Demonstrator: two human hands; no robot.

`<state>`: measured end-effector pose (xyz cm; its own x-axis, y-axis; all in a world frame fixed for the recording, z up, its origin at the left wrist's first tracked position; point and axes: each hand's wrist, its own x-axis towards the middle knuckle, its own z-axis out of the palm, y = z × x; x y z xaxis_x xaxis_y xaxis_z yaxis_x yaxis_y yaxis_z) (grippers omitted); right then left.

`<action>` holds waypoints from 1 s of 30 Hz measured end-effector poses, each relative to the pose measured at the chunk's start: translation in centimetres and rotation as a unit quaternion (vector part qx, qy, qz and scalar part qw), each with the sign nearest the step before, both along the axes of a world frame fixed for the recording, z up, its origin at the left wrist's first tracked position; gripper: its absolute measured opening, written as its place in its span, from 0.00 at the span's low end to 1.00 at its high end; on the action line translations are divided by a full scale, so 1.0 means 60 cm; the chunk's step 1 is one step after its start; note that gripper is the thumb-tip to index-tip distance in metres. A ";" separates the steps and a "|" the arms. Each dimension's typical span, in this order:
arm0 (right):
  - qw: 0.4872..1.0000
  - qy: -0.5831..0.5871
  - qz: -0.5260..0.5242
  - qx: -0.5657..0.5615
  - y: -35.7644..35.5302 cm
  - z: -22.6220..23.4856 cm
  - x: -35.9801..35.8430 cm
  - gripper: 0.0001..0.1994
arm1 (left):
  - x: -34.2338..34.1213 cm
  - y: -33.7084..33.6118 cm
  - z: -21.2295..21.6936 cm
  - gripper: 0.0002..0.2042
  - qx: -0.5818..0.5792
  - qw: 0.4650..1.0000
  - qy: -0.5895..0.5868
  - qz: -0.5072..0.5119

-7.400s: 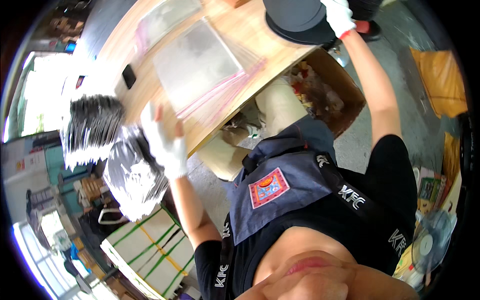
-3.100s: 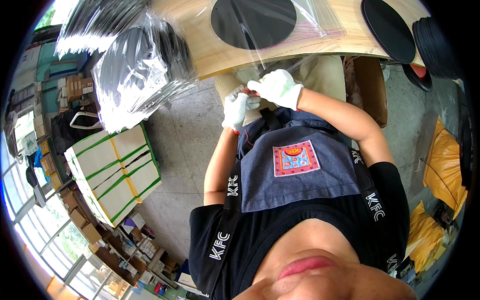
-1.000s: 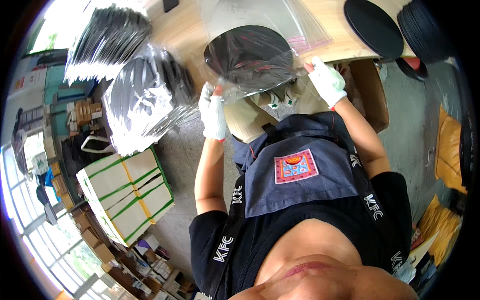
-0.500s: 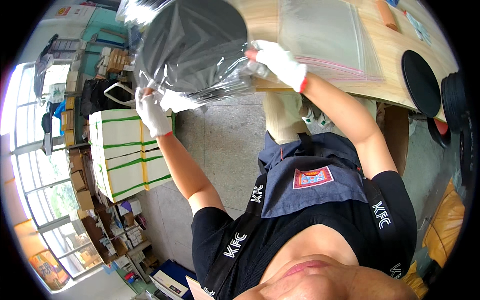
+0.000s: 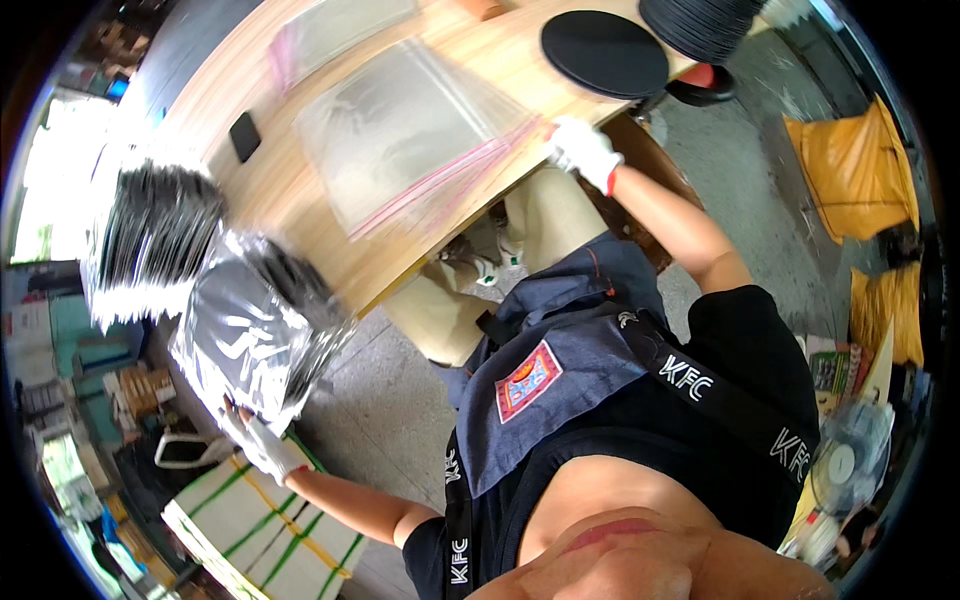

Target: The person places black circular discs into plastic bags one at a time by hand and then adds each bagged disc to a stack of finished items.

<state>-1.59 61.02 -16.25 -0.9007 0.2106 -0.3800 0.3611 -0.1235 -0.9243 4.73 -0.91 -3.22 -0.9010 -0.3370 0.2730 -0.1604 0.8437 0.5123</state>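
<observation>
At the left, a black round disc in a clear plastic bag point(image 5: 235, 330) rests on other bagged discs beside the table. My left hand point(image 5: 262, 448), in a white glove with bare fingertips, is closed on the near edge of that bag. My right hand point(image 5: 585, 155), gloved the same way and slightly blurred, hovers at the table's near edge with its fingers loosely apart and nothing visible in them. Close to it lie flat clear bags point(image 5: 400, 130) with pink seal strips. Beyond it is a bare black disc point(image 5: 605, 55).
A row of bagged black discs point(image 5: 160, 235) stands at the left of the wooden table point(image 5: 275, 180). A phone point(image 5: 244, 137) lies there. A tall stack of black discs point(image 5: 700, 22) stands far right. A strapped white box point(image 5: 260, 530) sits on the floor; yellow sacks point(image 5: 855, 170) are at the right.
My view has turned to the right. The bagged disc, held up by both hands before, now rests on the pile at the left. My right hand has let go and moved away to the right.
</observation>
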 end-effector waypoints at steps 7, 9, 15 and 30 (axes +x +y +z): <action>0.907 0.098 -0.398 -0.095 0.371 -0.096 0.049 0.04 | -0.018 -0.040 -0.008 0.21 0.011 0.999 -0.040 -0.014; 0.909 0.092 -0.400 -0.079 0.405 -0.099 0.040 0.03 | -0.016 -0.063 -0.012 0.22 0.026 0.998 -0.031 -0.040; 0.921 -0.047 -0.350 0.168 0.505 -0.127 0.009 0.07 | -0.020 -0.059 0.005 0.23 -0.013 0.997 -0.071 -0.036; 0.886 -0.116 -0.299 0.335 0.504 -0.046 -0.001 0.28 | -0.029 0.176 0.073 0.23 -0.339 0.837 0.398 -0.162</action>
